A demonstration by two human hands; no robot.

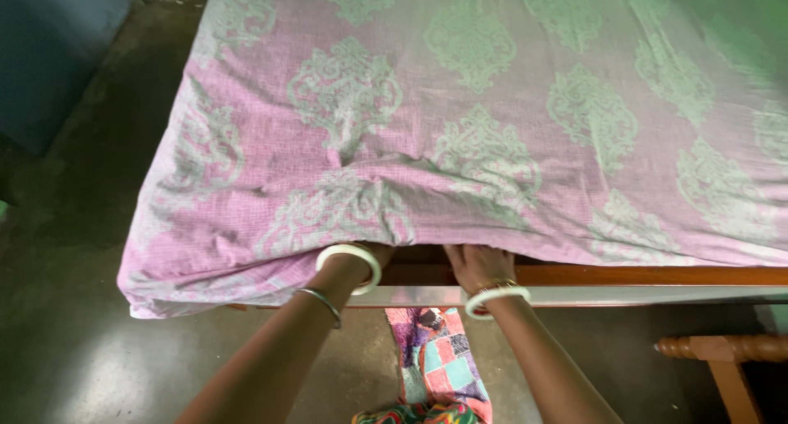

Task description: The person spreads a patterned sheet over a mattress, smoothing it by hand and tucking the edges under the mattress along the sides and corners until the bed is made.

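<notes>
A pink bedsheet (460, 112) with pale green ornamental motifs covers a mattress on a wooden bed frame (640, 275). My left hand (371, 256) reaches under the sheet's edge, its fingers hidden between the mattress and the frame; a white bangle and a thin metal bangle sit on that wrist. My right hand (478, 264) lies at the same edge, fingers pushed under the sheet against the mattress side, with a white bangle and a gold one at the wrist. The sheet bunches into folds just above both hands.
A dark concrete floor (74, 350) runs along the bed's left and front sides. A blue cabinet or wall panel (49, 55) stands at the far left. A turned wooden furniture piece (722, 350) is at the lower right. My patchwork-coloured garment (435, 366) hangs below.
</notes>
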